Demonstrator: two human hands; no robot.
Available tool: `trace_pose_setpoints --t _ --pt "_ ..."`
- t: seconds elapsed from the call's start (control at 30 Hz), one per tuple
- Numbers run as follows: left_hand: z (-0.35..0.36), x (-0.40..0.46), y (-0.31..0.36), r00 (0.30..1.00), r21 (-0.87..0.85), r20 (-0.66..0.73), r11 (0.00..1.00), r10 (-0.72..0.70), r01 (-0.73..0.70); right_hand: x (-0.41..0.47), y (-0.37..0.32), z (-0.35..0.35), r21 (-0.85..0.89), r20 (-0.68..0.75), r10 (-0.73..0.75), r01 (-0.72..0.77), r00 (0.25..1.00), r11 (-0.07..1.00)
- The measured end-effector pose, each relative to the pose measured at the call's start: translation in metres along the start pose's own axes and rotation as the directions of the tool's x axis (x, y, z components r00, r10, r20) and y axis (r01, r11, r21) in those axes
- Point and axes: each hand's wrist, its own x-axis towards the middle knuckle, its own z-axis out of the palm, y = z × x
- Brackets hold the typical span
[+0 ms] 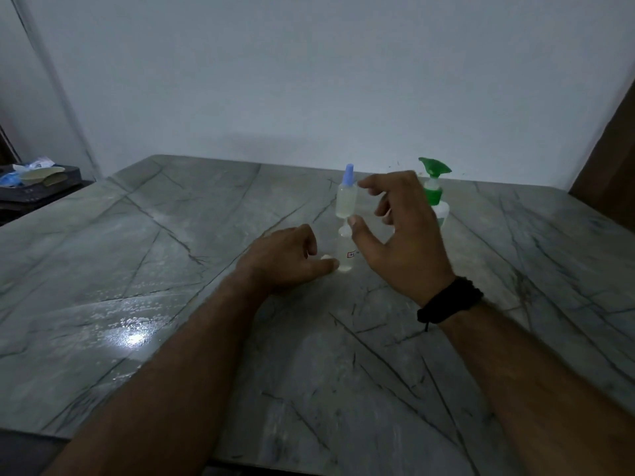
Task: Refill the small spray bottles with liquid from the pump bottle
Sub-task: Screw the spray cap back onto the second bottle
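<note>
Standing upright, caps up: two spray bottles (344, 250); right hand (402, 231) grip spread, left hand (287, 259) seemingly loose.

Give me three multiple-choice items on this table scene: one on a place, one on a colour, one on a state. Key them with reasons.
1. Where does the pump bottle stand?
A. Behind the right hand
B. Under the left hand
C. On the crate at far left

2. What colour is the cap of the farther small spray bottle?
A. Green
B. Blue
C. Black

3. How is the nearer small spray bottle placed?
A. Lying flat
B. Lifted in the air
C. Upright on the table

Answers: 1 A, the fingers partly hide it. 2 B, a pale blue cap tops it. 3 C, its base rests on the marble by the left thumb.
</note>
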Motion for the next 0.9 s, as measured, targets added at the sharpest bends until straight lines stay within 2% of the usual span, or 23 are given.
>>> trace_pose_setpoints --t 0.1,0.2,0.27,0.33,0.43,0.53,0.6,0.67,0.77,0.9 --pt "0.001 0.002 0.001 0.998 0.027 0.061 0.999 0.018 -0.019 -0.007 0.0 0.012 0.029 0.104 0.071 -0.075 0.992 0.997" --pt "0.002 0.004 -0.001 0.998 0.008 0.058 1.0 -0.009 0.009 -0.014 0.001 0.023 0.023 0.153 0.125 -0.13 0.98 0.991" --pt "0.004 0.005 -0.002 0.996 -0.082 -0.023 0.993 -0.082 0.08 -0.017 0.003 0.027 0.017 0.145 0.151 -0.155 0.978 0.988" --pt "0.006 0.005 -0.002 0.973 -0.22 -0.166 0.968 -0.162 0.123 -0.018 0.005 0.03 0.003 0.129 0.188 -0.19 0.974 0.982" --pt "0.005 0.004 0.0 0.91 -0.409 -0.34 0.909 -0.236 0.083 -0.02 0.006 0.035 -0.019 0.147 0.236 -0.235 0.961 0.972" --pt "0.0 0.002 0.006 0.853 -0.581 -0.417 0.814 -0.314 0.015 -0.023 0.006 0.039 -0.032 0.192 0.272 -0.271 0.943 0.962" --pt "-0.004 0.001 0.01 0.836 -0.694 -0.421 0.719 -0.35 -0.049 -0.024 0.007 0.041 -0.05 0.22 0.311 -0.308 0.925 0.95" --pt "-0.008 0.0 0.013 0.837 -0.82 -0.371 0.564 -0.402 -0.092 -0.025 0.009 0.042 -0.065 0.267 0.361 -0.357 0.893 0.932" --pt "-0.014 0.0 0.012 0.85 -0.934 -0.233 0.351 -0.472 -0.061 -0.027 0.012 0.045 -0.057 0.329 0.425 -0.432 0.843 0.9" --pt "-0.018 0.0 0.014 0.858 -0.968 -0.192 0.237 -0.477 -0.085 -0.026 0.016 0.052 -0.041 0.358 0.464 -0.483 0.81 0.875"
